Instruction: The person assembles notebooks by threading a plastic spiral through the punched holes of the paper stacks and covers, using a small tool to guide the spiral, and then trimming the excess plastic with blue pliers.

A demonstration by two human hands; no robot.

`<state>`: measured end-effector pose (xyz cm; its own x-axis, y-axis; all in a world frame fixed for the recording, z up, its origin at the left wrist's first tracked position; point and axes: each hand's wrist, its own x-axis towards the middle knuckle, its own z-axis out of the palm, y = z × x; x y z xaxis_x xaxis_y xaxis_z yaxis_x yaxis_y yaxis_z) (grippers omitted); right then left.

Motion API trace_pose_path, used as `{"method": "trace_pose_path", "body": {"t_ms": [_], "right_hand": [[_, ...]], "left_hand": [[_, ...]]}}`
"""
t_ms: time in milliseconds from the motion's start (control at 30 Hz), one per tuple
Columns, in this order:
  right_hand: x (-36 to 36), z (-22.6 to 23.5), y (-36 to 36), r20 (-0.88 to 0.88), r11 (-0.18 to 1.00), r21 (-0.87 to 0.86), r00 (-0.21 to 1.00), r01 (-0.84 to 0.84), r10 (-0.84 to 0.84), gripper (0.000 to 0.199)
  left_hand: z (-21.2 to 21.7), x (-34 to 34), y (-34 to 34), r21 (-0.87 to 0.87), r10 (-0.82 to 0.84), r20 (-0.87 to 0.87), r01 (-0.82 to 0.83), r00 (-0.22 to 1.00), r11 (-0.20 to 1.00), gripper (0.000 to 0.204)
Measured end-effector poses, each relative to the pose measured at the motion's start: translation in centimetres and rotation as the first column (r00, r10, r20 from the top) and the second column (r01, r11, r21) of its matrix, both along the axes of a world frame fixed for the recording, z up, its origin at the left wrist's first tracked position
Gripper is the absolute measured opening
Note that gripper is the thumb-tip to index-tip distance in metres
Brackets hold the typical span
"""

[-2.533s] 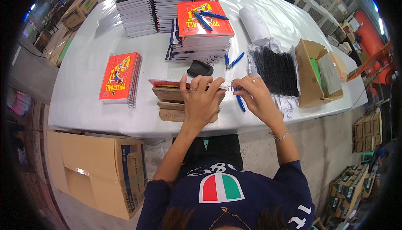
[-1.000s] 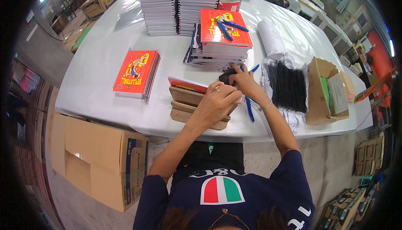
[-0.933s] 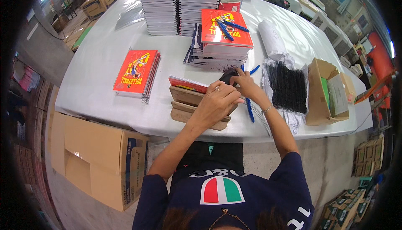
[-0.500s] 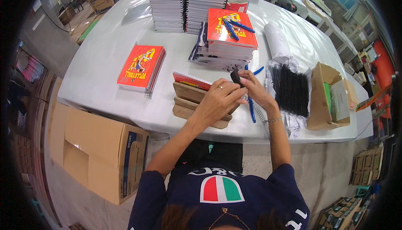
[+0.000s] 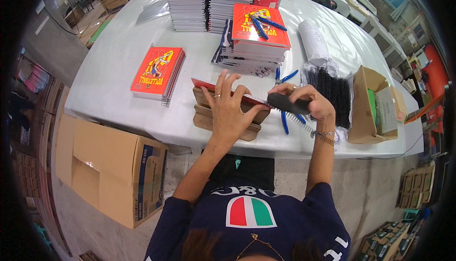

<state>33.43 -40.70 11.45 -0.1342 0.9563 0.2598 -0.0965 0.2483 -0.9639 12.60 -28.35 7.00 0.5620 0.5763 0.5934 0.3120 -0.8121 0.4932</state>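
Note:
A red-covered notebook [image 5: 201, 83] stands spine-up in a grooved wooden stand [image 5: 205, 120] near the table's front edge. My left hand [image 5: 228, 111] holds it there, fingers spread along its top edge and thumb toward the right end. In my right hand [image 5: 319, 105] is a black oblong tool [image 5: 287, 103], pressed to the notebook's right corner. A pale spiral coil [image 5: 304, 127] trails from that corner to below my right wrist. Blue-handled pliers [image 5: 285, 124] lie partly under the coil.
Red spiral notebooks [image 5: 159, 73] lie at left. Another red stack [image 5: 261, 47] carries blue pliers [image 5: 262, 22]; taller notebook stacks [image 5: 189, 11] stand behind. Black coils [image 5: 335, 92], a white roll [image 5: 313, 42] and an open carton [image 5: 363, 118] are at right. A large carton [image 5: 109, 166] sits below left.
My hands have moved apart. The left has spread over the notebook in the stand; the right has shifted right, bringing the black tool to the notebook's corner.

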Motion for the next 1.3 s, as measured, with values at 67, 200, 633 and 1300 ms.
{"method": "trace_pose_path", "body": {"t_ms": [67, 200, 633, 1300], "right_hand": [[0.5, 0.6, 0.4, 0.373, 0.995, -0.073, 0.927, 0.064, -0.033, 0.04], [1.2, -1.4, 1.6, 0.381, 0.927, -0.25, 0.908, 0.28, -0.172, 0.032], [-2.0, 3.5, 0.1, 0.244, 0.971, -0.187, 0.965, 0.148, -0.1, 0.034], [-3.7, 1.9, 2.0, 0.5, 0.908, -0.076, 0.803, 0.413, -0.323, 0.036]], "left_hand": [[-0.3, -0.1, 0.3, -0.006, -0.024, -0.034, 0.024, 0.999, 1.0, 0.042], [0.7, 0.3, 0.1, -0.046, -0.034, 0.009, 0.034, 0.999, 0.998, 0.038], [0.9, -0.5, 1.6, -0.045, -0.117, 0.019, 0.118, 0.993, 0.992, 0.032], [1.7, -1.1, 1.5, -0.088, -0.153, 0.029, 0.155, 0.988, 0.984, 0.061]]}}
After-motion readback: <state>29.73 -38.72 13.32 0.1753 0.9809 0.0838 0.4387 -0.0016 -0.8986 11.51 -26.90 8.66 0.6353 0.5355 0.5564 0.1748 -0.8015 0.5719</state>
